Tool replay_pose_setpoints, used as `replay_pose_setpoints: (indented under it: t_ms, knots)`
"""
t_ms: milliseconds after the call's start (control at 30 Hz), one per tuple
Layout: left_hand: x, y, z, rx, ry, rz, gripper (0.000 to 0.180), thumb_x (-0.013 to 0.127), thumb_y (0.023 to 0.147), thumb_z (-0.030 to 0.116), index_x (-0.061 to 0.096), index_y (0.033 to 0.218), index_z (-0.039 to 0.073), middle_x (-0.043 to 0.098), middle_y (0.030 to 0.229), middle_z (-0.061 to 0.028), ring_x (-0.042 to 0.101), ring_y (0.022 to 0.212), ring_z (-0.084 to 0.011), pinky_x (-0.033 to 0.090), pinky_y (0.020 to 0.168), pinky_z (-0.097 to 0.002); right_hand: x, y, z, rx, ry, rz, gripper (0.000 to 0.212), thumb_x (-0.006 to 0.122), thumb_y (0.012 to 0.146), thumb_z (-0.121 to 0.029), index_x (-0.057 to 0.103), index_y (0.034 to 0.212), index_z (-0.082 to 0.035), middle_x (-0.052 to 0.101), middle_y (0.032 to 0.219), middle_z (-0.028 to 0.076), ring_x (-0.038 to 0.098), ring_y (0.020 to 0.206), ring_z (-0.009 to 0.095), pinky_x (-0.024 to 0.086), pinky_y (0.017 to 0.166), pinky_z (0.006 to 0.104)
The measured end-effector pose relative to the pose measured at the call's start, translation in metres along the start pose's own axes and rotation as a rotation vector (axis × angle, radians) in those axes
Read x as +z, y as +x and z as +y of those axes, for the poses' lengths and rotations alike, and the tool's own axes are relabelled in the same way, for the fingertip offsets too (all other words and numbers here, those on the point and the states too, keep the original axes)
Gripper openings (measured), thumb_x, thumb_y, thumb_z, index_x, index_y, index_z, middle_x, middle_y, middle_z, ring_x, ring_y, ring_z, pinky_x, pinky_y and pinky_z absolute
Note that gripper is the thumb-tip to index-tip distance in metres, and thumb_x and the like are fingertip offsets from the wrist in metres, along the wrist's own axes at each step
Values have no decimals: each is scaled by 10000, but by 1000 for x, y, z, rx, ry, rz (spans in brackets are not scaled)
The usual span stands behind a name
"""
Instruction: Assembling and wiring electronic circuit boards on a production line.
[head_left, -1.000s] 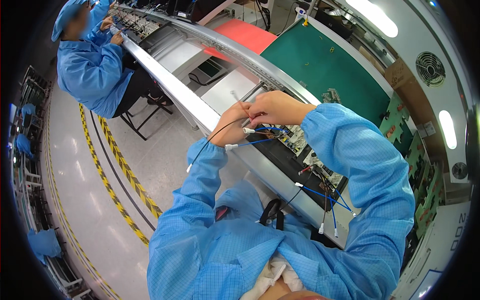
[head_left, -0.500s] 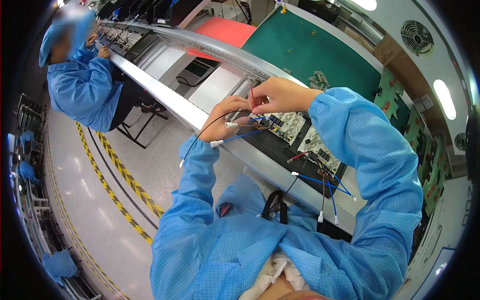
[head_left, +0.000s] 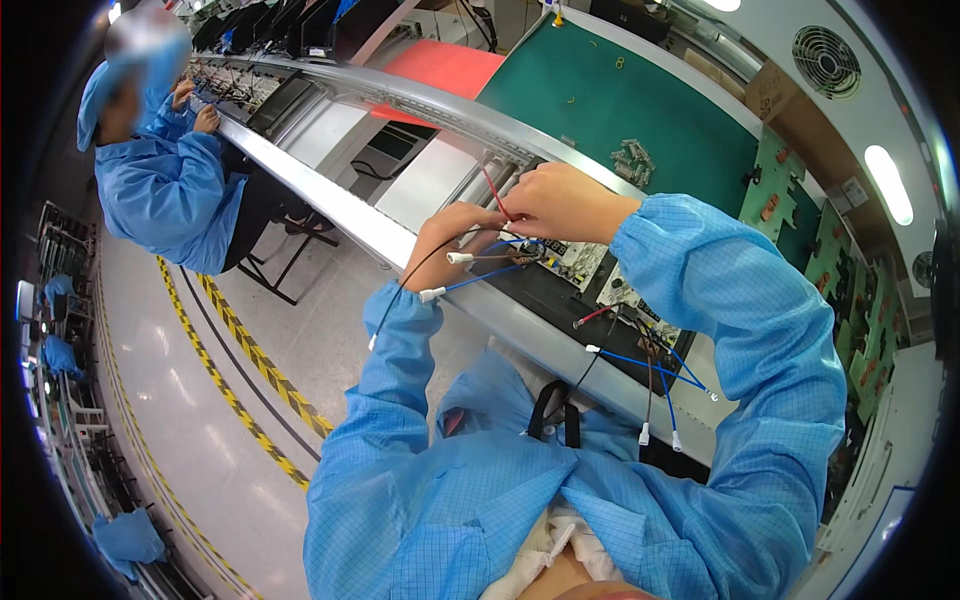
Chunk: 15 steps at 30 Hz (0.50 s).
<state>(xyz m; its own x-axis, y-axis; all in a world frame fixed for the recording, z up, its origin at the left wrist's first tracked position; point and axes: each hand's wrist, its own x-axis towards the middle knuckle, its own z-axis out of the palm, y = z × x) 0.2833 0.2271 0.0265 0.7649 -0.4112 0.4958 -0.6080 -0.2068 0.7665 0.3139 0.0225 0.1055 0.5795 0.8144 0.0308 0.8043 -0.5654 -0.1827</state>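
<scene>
My left hand (head_left: pixel 440 245) and my right hand (head_left: pixel 565 202) meet over the near edge of the line, fingertips together. A thin red wire (head_left: pixel 491 188) rises between them, its lower end pinched in my right fingers. My left fingers are closed too, but what they grip is hidden. A black wire (head_left: pixel 408 270) arcs over my left hand and wrist. Blue wires (head_left: pixel 485 277) with white connectors (head_left: pixel 432 295) stick out below the hands, from a circuit board (head_left: pixel 575 262) with a small display. Beside it lies a second board (head_left: pixel 625 285) with red, brown and blue leads.
Both boards sit on a black carrier (head_left: pixel 535 297) along the metal rail (head_left: pixel 340 200). Beyond is a green mat (head_left: pixel 610 95) with a pile of small clear parts (head_left: pixel 632 162). A co-worker in blue (head_left: pixel 170 190) sits at the far left. Green boards (head_left: pixel 770 195) stand at right.
My right hand has turned and its fingers have curled in closer to the left hand. The red wire now leans up to the left. The small clear parts show more fully.
</scene>
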Motion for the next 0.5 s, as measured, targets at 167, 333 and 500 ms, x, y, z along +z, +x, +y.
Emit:
replay_pose_setpoints:
  t_ms: [167,333,500]
  knots:
    - [2,-1,-1,-29,61,30,211,706,750,9,687,956,50,670,867,-99,625,798,-253,485,715,-334,-2,0,8,-194,-13,-44,182,575,881,-255,612,854,-79,626,793,97,605,794,299,476,746,435]
    - [-2,-5,-7,-73,33,16,217,706,742,4,686,954,50,667,848,-105,627,785,-257,486,708,-333,-8,8,2,-263,-53,-159,170,551,895,-217,604,870,-58,616,795,116,610,810,311,496,717,427]
    - [-2,-2,-8,-112,45,-5,267,695,713,-38,664,967,38,650,864,-112,623,797,-263,484,722,-337,6,16,0,-294,-152,-161,98,571,843,-149,610,857,-60,618,784,113,623,803,303,508,695,406]
